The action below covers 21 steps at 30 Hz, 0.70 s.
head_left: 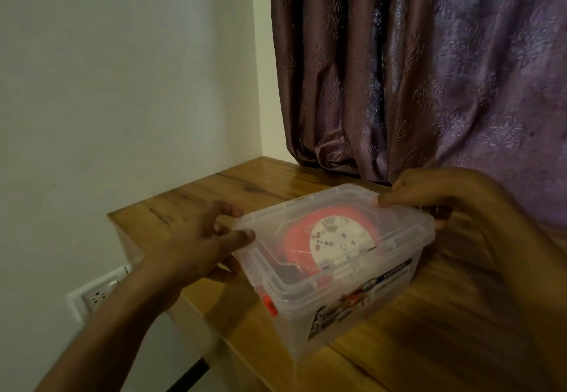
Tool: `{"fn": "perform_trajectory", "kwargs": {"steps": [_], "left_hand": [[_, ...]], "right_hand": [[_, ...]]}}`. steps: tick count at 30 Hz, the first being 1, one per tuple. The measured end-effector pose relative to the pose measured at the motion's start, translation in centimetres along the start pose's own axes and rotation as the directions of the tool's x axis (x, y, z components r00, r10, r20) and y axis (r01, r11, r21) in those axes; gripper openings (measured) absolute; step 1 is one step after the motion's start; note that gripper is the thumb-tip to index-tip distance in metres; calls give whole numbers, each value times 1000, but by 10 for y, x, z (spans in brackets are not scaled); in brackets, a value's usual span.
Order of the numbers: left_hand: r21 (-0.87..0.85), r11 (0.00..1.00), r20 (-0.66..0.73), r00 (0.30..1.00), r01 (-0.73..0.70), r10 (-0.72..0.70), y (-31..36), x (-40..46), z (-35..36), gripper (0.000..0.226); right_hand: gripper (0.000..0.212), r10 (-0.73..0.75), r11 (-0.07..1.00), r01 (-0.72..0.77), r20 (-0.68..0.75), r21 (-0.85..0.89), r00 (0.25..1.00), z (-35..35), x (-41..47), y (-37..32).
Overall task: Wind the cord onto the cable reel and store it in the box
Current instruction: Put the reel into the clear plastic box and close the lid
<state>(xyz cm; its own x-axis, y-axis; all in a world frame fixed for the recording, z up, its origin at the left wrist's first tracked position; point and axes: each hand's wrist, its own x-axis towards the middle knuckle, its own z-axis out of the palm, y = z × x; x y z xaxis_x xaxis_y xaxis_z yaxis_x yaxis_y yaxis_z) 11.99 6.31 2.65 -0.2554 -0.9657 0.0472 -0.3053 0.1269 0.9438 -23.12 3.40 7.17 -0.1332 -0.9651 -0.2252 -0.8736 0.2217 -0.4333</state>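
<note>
A clear plastic box (352, 296) is sitting on the wooden table (445, 330), directly between the two hands. Its translucent lid (306, 226) is lying on top of it, and the red cable reel (310, 238) with its white round face is showing through the lid, lying flat inside the box. A printed label is running along the box wall nearest the person, below the right hand's side.

The left hand (208, 247) is gripping the box's left end, its thumb (242, 235) pressing down on the lid's edge while the other fingers are curling around the rim and side. The right hand (435, 195) is gripping the far right corner of the lid, fingers bent over the rim, with one fingertip showing beneath the lid's edge.

Beyond the right hand, a purple patterned curtain (429, 69) is hanging down to the table's far edge. Below the left forearm, a white wall socket (98, 295) is showing on the pale wall (122, 84).
</note>
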Motion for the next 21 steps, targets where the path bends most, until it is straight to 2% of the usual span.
{"fn": "perform_trajectory", "kwargs": {"steps": [4,8,12,16,21], "left_hand": [[-11,999,2,999,-35,35,-8,-2,3,40],[-132,990,33,998,52,-48,-15,-6,7,45],[-135,990,46,998,50,-44,-21,-11,10,46],[-200,980,26,1000,11,-6,-27,-14,12,46],[-281,953,-71,988,110,-135,-39,-14,27,57]], "right_hand": [[51,-23,1000,24,41,-17,999,2,-2,1],[87,-67,997,61,141,41,988,0,-4,6],[81,-129,990,117,171,80,977,-1,-5,12],[90,-120,990,104,176,101,977,3,-7,10],[96,-90,992,72,183,104,979,4,-4,10]]}}
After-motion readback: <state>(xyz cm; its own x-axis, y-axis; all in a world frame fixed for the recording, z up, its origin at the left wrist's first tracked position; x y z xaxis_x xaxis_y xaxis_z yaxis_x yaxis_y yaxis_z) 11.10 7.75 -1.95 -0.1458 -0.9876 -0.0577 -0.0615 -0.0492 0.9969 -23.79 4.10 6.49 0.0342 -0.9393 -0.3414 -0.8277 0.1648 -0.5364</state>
